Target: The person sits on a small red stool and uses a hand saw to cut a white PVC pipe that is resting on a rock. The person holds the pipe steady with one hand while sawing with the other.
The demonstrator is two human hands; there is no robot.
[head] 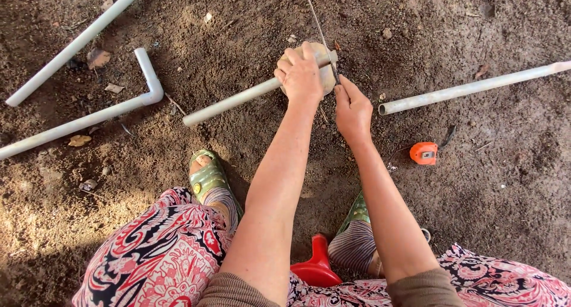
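Observation:
My left hand (301, 75) presses a white plastic pipe (229, 103) down onto a pale round stone (326, 75) on the dirt. The pipe's end lies on the stone under my fingers. My right hand (352, 109) grips the handle end of a thin hacksaw blade (320, 30), which crosses the pipe at the stone's right edge and runs away from me toward the top of the view.
Another white pipe (476, 87) lies to the right, a straight pipe (74, 44) and an elbow-jointed pipe (89, 118) to the left. An orange tape measure (424, 153) sits on the soil at right. My sandalled feet and a red stool (316, 264) are below.

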